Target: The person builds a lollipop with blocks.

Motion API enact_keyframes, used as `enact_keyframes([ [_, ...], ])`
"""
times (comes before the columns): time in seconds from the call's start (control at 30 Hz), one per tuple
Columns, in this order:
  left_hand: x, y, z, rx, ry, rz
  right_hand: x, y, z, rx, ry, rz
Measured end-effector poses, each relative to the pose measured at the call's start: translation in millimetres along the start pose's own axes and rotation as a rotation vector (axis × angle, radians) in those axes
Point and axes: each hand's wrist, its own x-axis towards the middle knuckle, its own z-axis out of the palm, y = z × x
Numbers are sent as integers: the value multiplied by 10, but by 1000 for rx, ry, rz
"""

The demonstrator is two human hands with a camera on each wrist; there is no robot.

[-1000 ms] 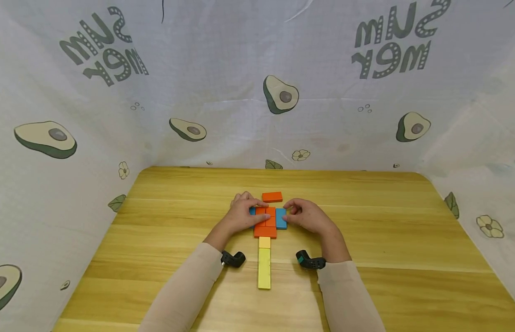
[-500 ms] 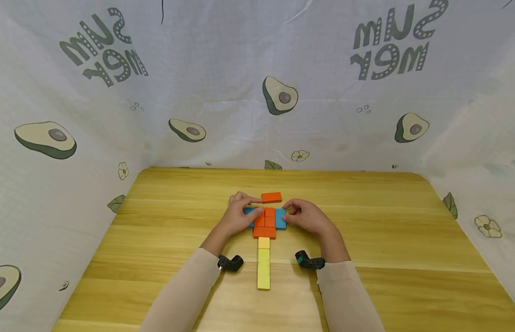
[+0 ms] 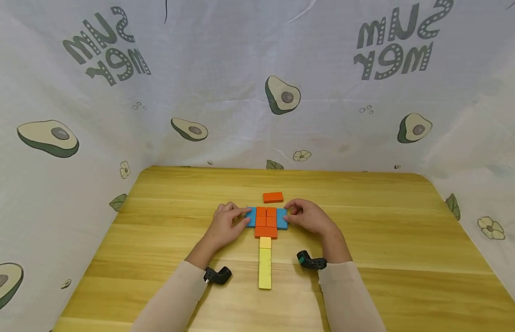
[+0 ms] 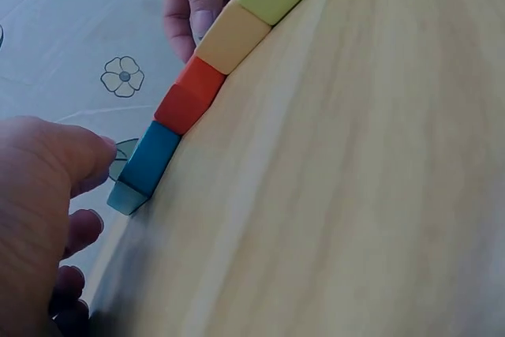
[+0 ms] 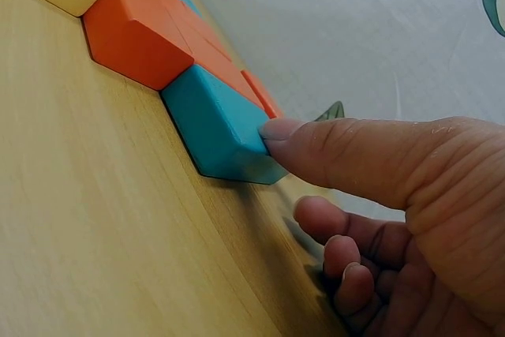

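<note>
Several flat orange blocks (image 3: pixel 266 221) lie pressed together mid-table, with one blue block (image 3: pixel 251 221) on their left and another blue block (image 3: pixel 282 221) on their right. Below them run a small yellow block (image 3: pixel 265 242) and a long yellow-green block (image 3: pixel 264 269). My left hand (image 3: pixel 225 227) is at the left blue block's outer side, fingers loosely bent; in the left wrist view its thumb (image 4: pixel 83 151) comes close to that block, contact unclear. My right hand (image 3: pixel 310 217) touches the right blue block's outer edge with the thumb (image 5: pixel 339 151), other fingers curled loosely below.
A separate orange block (image 3: pixel 273 197) lies just beyond the group. The wooden table (image 3: pixel 386 221) extends on both sides. A white cloth with avocado prints (image 3: pixel 232 83) hangs behind and at the sides. Each wrist wears a black camera mount (image 3: pixel 311 261).
My left hand has drawn back to the left off the orange blocks, uncovering them and the left blue block. My right hand stays at the right blue block.
</note>
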Motion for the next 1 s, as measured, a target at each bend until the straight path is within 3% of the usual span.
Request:
enact_keyframes([
  [0.23,-2,-11,32,35,92,111,-18,3,-1,6,2,-11],
  [0.37,5,-15,47,57,111,143,-18,18,-2,2,8,-12],
  [1.0,0,4,28,33,81,29,-10,18,4,27,5,-24],
])
